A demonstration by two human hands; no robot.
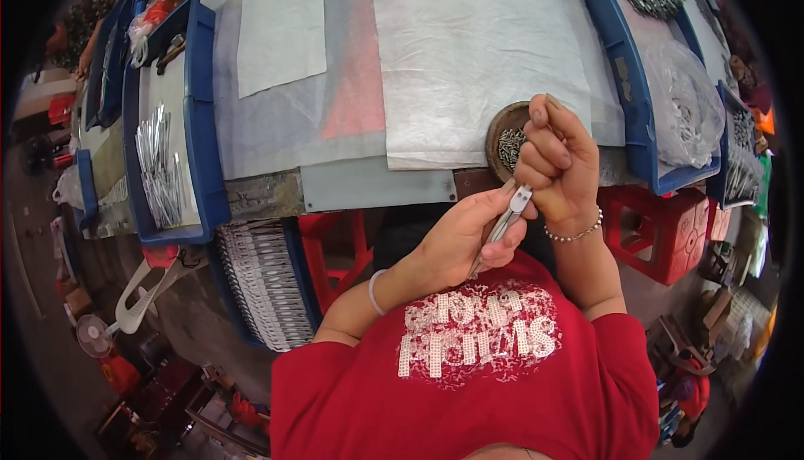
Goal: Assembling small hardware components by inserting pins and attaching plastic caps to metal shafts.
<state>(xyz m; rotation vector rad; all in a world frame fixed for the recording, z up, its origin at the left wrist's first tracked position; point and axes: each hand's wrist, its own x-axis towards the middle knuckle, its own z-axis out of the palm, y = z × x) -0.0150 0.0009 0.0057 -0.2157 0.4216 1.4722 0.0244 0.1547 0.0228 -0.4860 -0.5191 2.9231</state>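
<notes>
While the left hand (pixel 473 234) clamps a slim silver metal piece (pixel 506 224), the right hand (pixel 559 157) curls just beside its two-holed end.

The metal piece is tilted in front of the red shirt (pixel 477 410), near the front edge of the bench (pixel 261 198); the right hand's fingers bend inward, and whether they grip anything I cannot tell. Partly hidden behind that hand, a round bowl (pixel 496 135) holds small metal pins (pixel 509 152). A blue bin (pixel 200 83) of silver rods (pixel 159 163) stands to the left, and a second blue tray (pixel 626 71) with a clear plastic bag (pixel 680 96) to the right.
</notes>
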